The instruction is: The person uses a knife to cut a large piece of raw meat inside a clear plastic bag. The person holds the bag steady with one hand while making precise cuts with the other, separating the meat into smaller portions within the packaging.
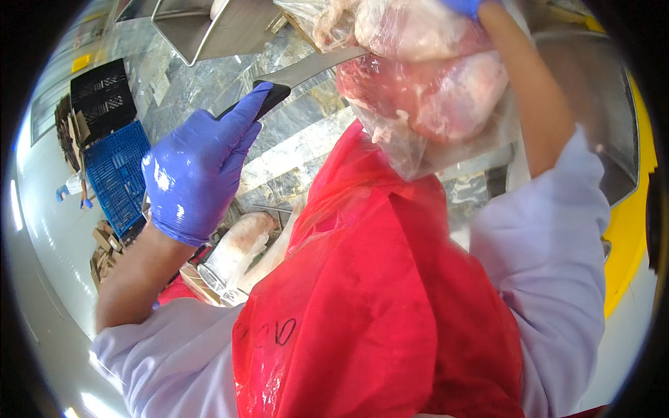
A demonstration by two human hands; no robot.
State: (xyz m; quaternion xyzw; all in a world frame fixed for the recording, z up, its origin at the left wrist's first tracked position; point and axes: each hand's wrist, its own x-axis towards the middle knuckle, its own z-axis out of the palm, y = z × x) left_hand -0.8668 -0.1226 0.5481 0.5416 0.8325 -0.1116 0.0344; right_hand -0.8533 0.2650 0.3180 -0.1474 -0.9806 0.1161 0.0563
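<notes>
My left hand [198, 164], in a blue glove, is closed round the black handle of a knife [313, 67]. Its blade points right, and the tip meets the raw meat [425, 97] at the top of the view. The meat is a large pink and red piece with pale fat, lying on clear plastic film [411, 150]. My right hand [468, 5], also gloved in blue, is at the far side of the meat. Only part of it shows at the upper edge, so its fingers are hidden.
A metal bin [216, 35] stands at the upper left. Blue [117, 174] and black plastic crates [104, 94] are farther left. More wrapped meat [244, 240] lies low beside my red apron [362, 292]. At right are a steel tub [592, 97] and a yellow frame [631, 223].
</notes>
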